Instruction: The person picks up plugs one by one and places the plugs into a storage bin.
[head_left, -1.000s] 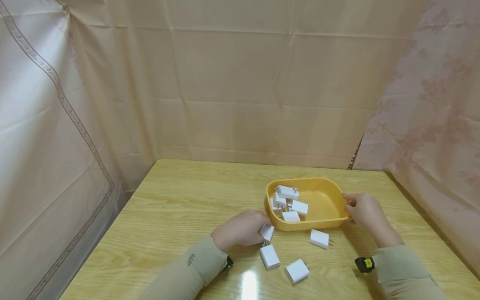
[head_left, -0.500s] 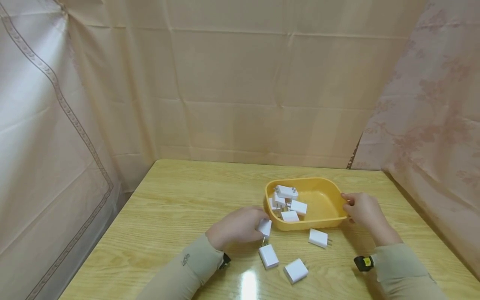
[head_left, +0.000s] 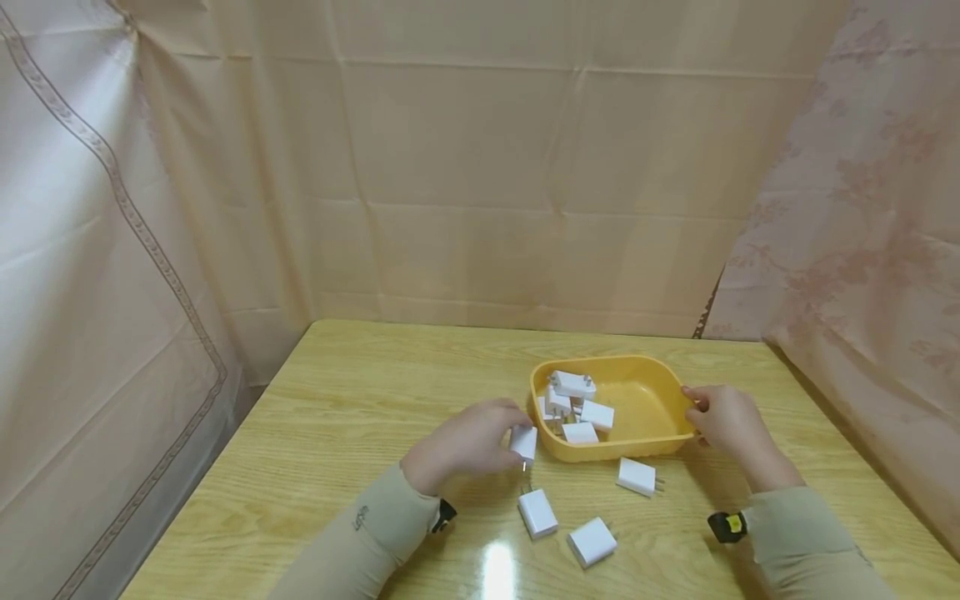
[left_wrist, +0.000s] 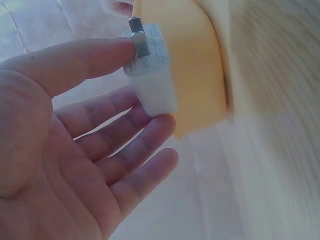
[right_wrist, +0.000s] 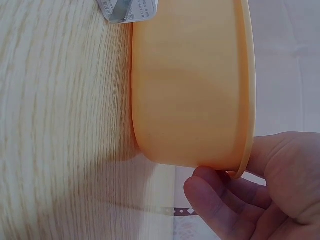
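Observation:
My left hand [head_left: 472,446] pinches a white charger plug [left_wrist: 155,90] between thumb and fingers, beside the left end of a yellow plastic basin [head_left: 652,450]. In the left wrist view the plug's metal prongs [left_wrist: 140,40] point up past the thumb. With thumb and curled fingers, my right hand [head_left: 731,425] grips the basin's right rim; the right wrist view shows the thumb over the rim [right_wrist: 250,100] and fingers beneath. Several white charger plugs [head_left: 597,415] lie heaped in the basin's left half.
Three more plugs lie on the wooden table [head_left: 375,400]: one plug [head_left: 637,477] just in front of the basin, another plug [head_left: 537,512] near my left hand, and a third plug [head_left: 592,542] closer to me. Cloth curtains [head_left: 465,183] hang behind and at both sides.
My left hand has moved slightly left and away from me with its plug, drawing apart from the plug lying below it. The right hand and the basin have stayed nearly still.

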